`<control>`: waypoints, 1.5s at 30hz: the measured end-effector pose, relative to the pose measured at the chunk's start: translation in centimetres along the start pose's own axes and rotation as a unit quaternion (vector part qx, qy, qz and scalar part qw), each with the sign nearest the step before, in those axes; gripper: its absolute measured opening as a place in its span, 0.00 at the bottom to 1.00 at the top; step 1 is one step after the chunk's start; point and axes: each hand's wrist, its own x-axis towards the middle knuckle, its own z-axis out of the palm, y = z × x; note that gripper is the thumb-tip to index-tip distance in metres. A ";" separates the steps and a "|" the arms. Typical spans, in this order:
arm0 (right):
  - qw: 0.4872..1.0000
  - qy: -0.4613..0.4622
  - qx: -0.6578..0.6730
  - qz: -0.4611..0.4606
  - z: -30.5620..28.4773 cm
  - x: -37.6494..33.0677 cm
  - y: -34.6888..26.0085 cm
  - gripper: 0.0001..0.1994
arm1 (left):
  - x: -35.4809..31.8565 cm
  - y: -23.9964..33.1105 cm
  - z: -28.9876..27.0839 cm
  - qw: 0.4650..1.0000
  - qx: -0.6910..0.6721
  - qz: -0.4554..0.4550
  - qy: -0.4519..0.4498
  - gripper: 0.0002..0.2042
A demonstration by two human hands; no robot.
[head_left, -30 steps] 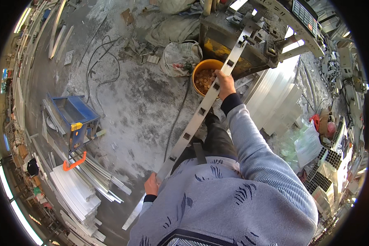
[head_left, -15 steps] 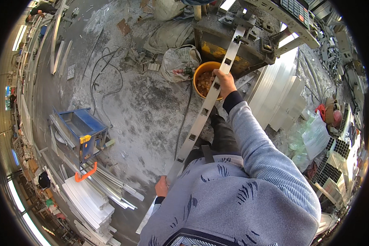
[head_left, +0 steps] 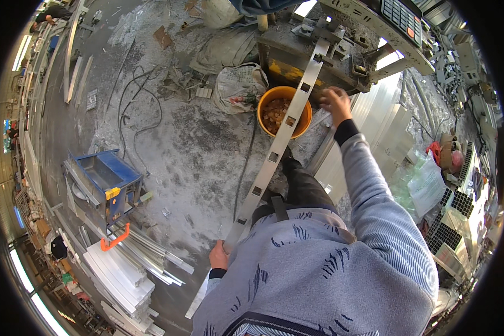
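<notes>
Risk: long punched aluminium profile held only at near end, left hand closed round it; far end fed into grey punching machine. Right hand off profile, fingers loosely curled, gripping nothing. Could have sagged or twisted, clipped orange bucket of scrap directly below. Open floor left; stacked profiles crowding lower left.
</notes>
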 end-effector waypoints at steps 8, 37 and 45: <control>0.804 0.161 -0.540 -0.190 -8.0 6.8 -6.5 0.26 | 0.8 2.3 -0.2 1.000 0.008 -0.016 0.015 0.18; 0.930 0.033 -0.339 -0.139 -0.2 4.2 -3.0 0.43 | 0.5 4.3 -0.7 0.999 0.000 -0.016 0.041 0.12; 0.996 -0.058 -0.053 0.050 6.3 5.6 -2.2 0.31 | 0.6 5.1 -0.9 0.999 0.011 -0.030 0.039 0.13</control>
